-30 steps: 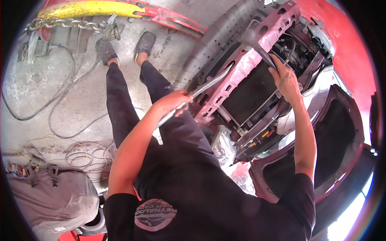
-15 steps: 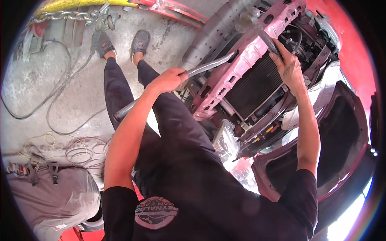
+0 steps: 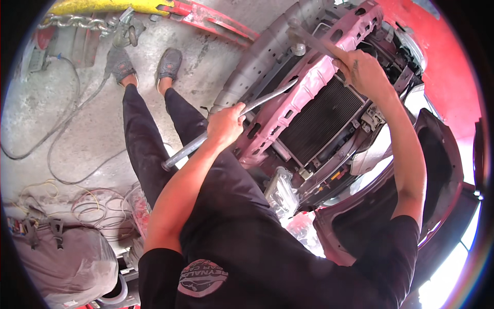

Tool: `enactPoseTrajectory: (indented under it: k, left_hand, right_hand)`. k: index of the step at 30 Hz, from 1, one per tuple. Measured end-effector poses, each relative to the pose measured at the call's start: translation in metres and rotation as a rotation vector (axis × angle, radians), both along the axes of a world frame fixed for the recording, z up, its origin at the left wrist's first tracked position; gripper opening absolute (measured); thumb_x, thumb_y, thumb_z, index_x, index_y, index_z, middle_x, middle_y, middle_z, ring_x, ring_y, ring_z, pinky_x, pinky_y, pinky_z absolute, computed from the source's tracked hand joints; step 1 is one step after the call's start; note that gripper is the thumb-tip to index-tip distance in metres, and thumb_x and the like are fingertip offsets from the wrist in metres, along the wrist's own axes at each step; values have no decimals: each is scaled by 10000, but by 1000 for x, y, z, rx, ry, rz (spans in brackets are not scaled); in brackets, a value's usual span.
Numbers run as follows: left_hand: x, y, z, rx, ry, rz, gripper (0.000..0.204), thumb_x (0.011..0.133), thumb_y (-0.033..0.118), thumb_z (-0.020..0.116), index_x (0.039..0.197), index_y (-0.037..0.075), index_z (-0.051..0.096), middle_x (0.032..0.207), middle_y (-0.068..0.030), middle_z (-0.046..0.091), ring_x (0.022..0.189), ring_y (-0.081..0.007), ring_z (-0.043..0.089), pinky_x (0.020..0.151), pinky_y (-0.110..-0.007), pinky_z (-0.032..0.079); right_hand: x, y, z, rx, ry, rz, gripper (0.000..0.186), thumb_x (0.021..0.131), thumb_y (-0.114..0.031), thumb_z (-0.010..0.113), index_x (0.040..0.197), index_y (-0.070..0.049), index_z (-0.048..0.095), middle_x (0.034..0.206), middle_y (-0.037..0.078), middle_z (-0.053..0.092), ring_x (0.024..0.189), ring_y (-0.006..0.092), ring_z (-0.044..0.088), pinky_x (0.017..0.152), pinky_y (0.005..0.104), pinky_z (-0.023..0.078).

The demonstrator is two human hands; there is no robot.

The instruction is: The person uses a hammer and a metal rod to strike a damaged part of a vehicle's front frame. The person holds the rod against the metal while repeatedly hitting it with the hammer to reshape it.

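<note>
My left hand (image 3: 226, 125) is closed around a long grey metal pry bar (image 3: 188, 149). The bar's bent, flattened tip lies against the pink metal crossmember (image 3: 314, 74) at the front of a stripped car; I cannot tell whether it is in one of the holes. On the far side, my right hand (image 3: 363, 74) grips the handle of a hammer (image 3: 315, 42). Its head is smeared by motion, above the crossmember and apart from the bar's tip. Behind the crossmember is a dark finned radiator (image 3: 324, 116).
A grey perforated beam (image 3: 252, 69) runs alongside the crossmember. Upper left are a chain (image 3: 82, 21) and a yellow-and-red frame arm (image 3: 108, 6). Hoses and cables (image 3: 98, 206) trail over the concrete floor near a covered seat-like object (image 3: 67, 262). A dark panel (image 3: 406, 190) stands at right.
The bar has shifted right and toward me in the view, its tip now lower along the crossmember. My right hand has swung the hammer leftward. The whole view has shifted slightly.
</note>
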State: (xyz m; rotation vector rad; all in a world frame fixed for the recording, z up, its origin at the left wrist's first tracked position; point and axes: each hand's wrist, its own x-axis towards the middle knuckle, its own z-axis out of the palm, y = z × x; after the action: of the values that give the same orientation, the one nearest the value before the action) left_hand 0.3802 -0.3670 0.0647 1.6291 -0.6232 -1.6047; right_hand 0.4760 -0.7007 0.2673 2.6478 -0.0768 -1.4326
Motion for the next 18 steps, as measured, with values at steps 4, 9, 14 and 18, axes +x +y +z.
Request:
enactPoseTrajectory:
  k: [4, 9, 14, 18]
  left_hand:
    - [-20, 0, 11, 32, -13, 41, 380, 966, 247, 635, 1328, 133, 624, 1012, -194, 732, 907, -393, 714, 799, -503, 561]
    - [-20, -5, 25, 102, 27, 28, 366, 982, 229, 612, 1335, 131, 619, 1011, -197, 731, 918, -397, 711, 805, -514, 556]
    - [-20, -5, 29, 128, 50, 37, 323, 984, 204, 605, 1296, 124, 622, 1000, -190, 726, 915, -400, 708, 804, -515, 556]
    - [-24, -3, 32, 114, 53, 72, 308, 977, 192, 609, 1276, 118, 619, 1054, -173, 721, 938, -396, 704, 815, -516, 556]
  right_hand:
    - [28, 18, -7, -56, 115, 177, 494, 1013, -190, 569, 1502, -242, 522, 764, 173, 654, 712, 346, 665, 685, 466, 557]
    - [25, 5, -24, -31, 258, 241, 496, 995, -163, 566, 1487, -217, 544, 761, 167, 653, 715, 334, 665, 668, 451, 554]
    - [54, 26, -31, -73, 223, 392, 546, 952, -122, 566, 1492, -204, 539, 790, 149, 673, 690, 342, 664, 645, 461, 551]
    - [43, 30, -27, -92, 212, 232, 575, 948, -121, 560, 1514, -212, 510, 825, 147, 691, 736, 338, 681, 665, 476, 552]
